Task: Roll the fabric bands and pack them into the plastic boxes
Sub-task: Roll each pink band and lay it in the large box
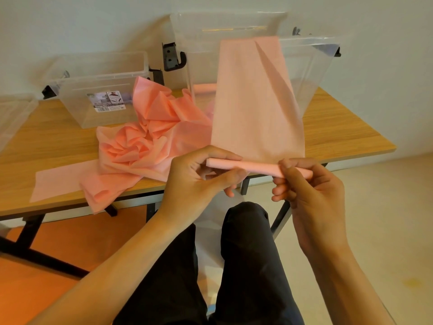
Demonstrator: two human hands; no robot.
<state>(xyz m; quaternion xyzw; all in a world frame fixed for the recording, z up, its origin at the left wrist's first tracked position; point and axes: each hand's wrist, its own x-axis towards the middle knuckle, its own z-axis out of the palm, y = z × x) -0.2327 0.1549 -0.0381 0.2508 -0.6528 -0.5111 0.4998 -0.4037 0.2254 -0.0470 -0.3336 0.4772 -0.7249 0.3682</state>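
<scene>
A pale pink fabric band stretches from the table edge up over the large clear plastic box. Its near end is wound into a thin roll. My left hand pinches the roll's left end between thumb and fingers. My right hand grips the roll's right end. Both hands are held just in front of the table's near edge. A crumpled heap of pink bands lies on the table to the left. Another pink roll shows through the large box's wall.
A smaller clear box with a label stands at the back left of the wooden table. Part of another clear container is at the far left edge. A flat pink band lies near the front left. My dark-trousered legs are below.
</scene>
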